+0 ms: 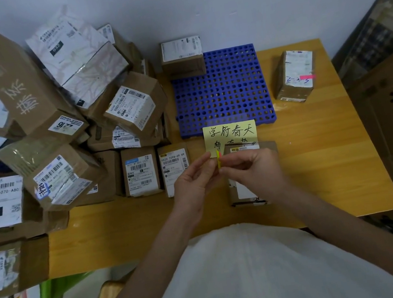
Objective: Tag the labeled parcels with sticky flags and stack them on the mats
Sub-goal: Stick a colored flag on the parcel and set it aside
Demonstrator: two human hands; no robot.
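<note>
Both hands are raised together over the yellow wooden bench (321,154). The left hand (192,178) pinches a small pad of yellow and pink sticky flags (219,160) between thumb and fingertips. The right hand (247,166) has its fingers curled in at the pad's near edge, apparently peeling off a flag; whether one is already free cannot be told.

The flat brown cardboard parcel with a white label (244,187) lies on the bench directly below and just beyond the right hand, its long axis running away from the person. The right hand is the nearer; the tagging move is judged a short drop downward onto the label.

The blue perforated plastic mat (222,92) lies beyond the parcel, with a yellow handwritten paper note (230,134) at its near edge and one small brown labelled box (182,57) at its far left corner. A brown box bearing a pink flag (295,76) stands to the mat's right. The heap of untagged labelled parcels (60,119) occupies the left.
</note>
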